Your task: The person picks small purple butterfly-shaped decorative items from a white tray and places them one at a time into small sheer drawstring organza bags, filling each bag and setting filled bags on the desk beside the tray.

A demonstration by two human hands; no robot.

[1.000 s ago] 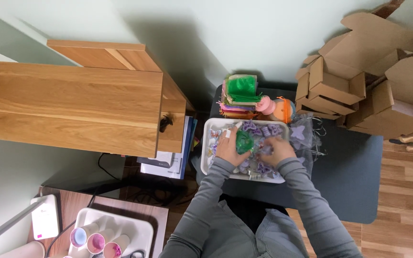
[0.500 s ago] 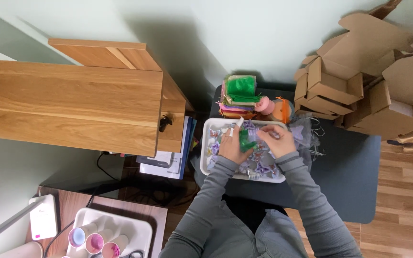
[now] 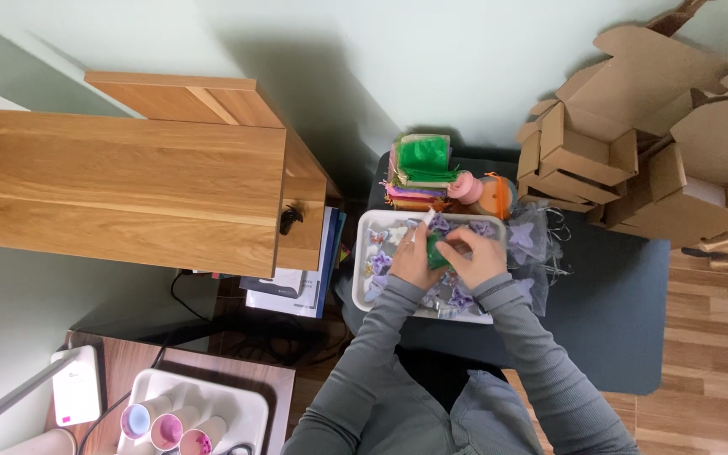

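A wooden cabinet stood at the left, beside the dark table. On the table's left half lay a white tray of purple pieces. Over the tray's middle, the left hand and the right hand met, their fingers curled and pinching a small green pouch between them. A stack of coloured pouches sat at the table's far edge, with cardboard boxes piled to the right.

My two hands meeting over the tray on the surface, pouch stack behind the tray, cardboard boxes to the right, wooden cabinet left, cups near-left below.
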